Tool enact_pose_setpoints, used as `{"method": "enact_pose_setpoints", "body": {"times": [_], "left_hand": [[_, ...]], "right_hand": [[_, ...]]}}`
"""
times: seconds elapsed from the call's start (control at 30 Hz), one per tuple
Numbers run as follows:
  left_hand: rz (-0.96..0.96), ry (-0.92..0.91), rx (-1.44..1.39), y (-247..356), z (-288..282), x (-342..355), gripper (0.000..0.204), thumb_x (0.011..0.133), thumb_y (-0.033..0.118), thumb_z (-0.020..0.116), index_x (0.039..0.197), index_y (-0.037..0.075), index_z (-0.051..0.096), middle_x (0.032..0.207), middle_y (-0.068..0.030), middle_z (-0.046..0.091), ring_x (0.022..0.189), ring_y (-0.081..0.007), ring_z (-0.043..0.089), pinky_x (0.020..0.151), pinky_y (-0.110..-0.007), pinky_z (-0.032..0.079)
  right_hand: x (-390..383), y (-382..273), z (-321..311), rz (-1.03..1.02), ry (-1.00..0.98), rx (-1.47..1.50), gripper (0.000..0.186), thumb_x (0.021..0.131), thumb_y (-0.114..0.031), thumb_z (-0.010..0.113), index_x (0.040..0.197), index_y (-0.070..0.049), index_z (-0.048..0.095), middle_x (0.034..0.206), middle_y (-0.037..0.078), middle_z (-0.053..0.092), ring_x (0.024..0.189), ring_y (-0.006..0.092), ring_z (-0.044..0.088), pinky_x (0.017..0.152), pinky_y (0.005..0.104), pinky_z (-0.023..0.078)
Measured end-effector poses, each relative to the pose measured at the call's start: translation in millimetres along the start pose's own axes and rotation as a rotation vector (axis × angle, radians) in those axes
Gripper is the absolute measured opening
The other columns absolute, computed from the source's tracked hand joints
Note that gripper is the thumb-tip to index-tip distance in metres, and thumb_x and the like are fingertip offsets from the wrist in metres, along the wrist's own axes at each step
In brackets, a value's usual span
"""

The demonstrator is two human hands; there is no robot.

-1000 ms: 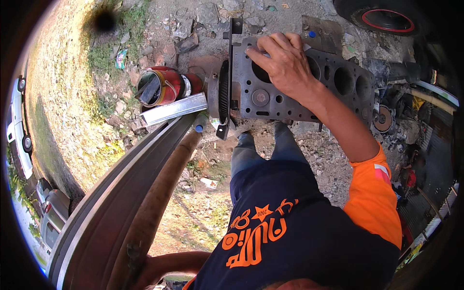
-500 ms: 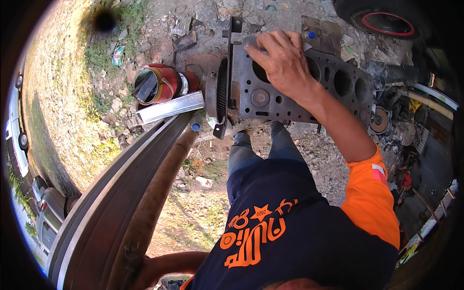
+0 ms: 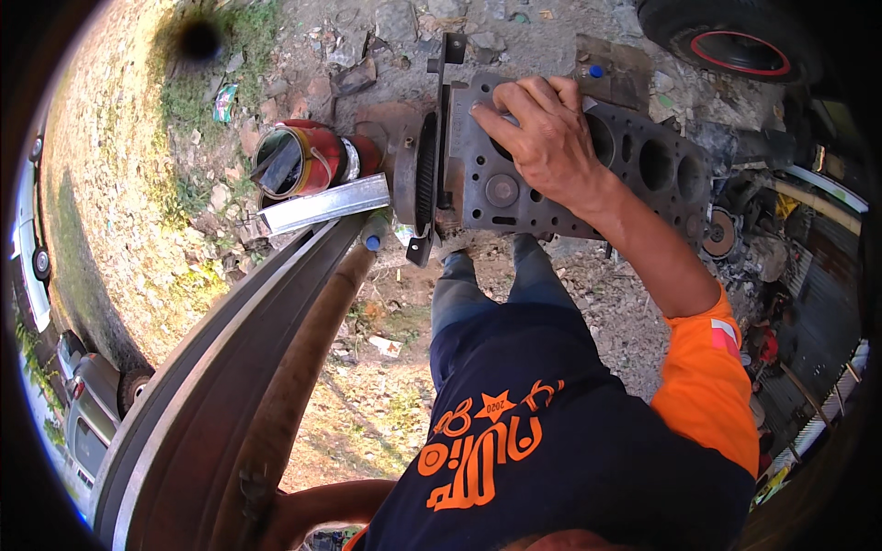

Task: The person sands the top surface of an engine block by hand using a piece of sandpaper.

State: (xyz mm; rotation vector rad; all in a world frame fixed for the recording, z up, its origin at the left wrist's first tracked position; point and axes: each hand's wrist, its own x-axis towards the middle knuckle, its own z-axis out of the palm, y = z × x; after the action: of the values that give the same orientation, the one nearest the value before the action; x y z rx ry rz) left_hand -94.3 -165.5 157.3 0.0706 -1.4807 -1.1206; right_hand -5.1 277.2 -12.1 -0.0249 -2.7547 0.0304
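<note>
A grey metal engine block (image 3: 503, 213) with a flat face, round cylinder bores and small bolt holes lies in front of me. My right hand (image 3: 551, 138) rests over its upper part, fingers bent and closed against the metal beside a bore. Whatever lies under the palm is hidden. To the block's left stands an upright metal plate (image 3: 453, 48) with a toothed ring (image 3: 425, 174) behind it. My left forearm (image 3: 335, 500) reaches left at the lower edge, toward a rusty brown pipe (image 3: 303, 358); the fingers of that hand cannot be made out.
Left of the block are a red bucket (image 3: 317, 151) and a silver metal channel (image 3: 326, 204). A long dark beam (image 3: 230, 358) runs down the left. A tyre (image 3: 735, 46) lies at far right, near greasy parts (image 3: 721, 234). Stony ground surrounds everything; vehicles (image 3: 96, 413) stand far left.
My right hand and the engine block have shifted slightly right and toward me. The gap between block and upright plate looks wider. My left arm is nearly unmoved.
</note>
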Motion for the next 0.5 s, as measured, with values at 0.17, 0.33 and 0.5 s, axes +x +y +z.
{"method": "enact_pose_setpoints", "body": {"times": [0.17, 0.33, 0.5], "left_hand": [[-0.003, -0.002, -0.005, -1, 1, 0, 0.061, 0.094, 0.032, 0.074, 0.142, 0.010, 0.044, 0.142, -0.0225, 0.050, 0.119, -0.0296, 0.061, 0.092, -0.049, 0.062], [-0.007, -0.007, -0.015, 0, 1, 0, 0.065, 0.093, 0.031, 0.075, 0.145, 0.011, 0.041, 0.145, -0.0226, 0.047, 0.123, -0.0303, 0.060, 0.095, -0.050, 0.061], [-0.015, -0.004, -0.033, 1, 0, -1, 0.070, 0.093, 0.031, 0.075, 0.149, 0.012, 0.038, 0.148, -0.0228, 0.045, 0.126, -0.0310, 0.058, 0.098, -0.051, 0.061]], "right_hand": [[0, 4, 3, -0.018, 0.018, -0.012, 0.024, 0.089, -0.012, 0.065, 0.110, -0.013, 0.077, 0.106, 0.002, 0.064, 0.107, 0.0209, 0.060, 0.098, 0.0427, 0.037], [5, 18, 4, -0.007, -0.019, -0.053, 0.026, 0.090, -0.016, 0.066, 0.113, -0.014, 0.077, 0.110, 0.003, 0.065, 0.109, 0.0206, 0.060, 0.100, 0.0429, 0.038], [5, 17, 2, -0.019, -0.014, -0.062, 0.024, 0.091, -0.014, 0.066, 0.111, -0.015, 0.078, 0.112, 0.002, 0.066, 0.110, 0.0202, 0.060, 0.102, 0.0434, 0.038]]}}
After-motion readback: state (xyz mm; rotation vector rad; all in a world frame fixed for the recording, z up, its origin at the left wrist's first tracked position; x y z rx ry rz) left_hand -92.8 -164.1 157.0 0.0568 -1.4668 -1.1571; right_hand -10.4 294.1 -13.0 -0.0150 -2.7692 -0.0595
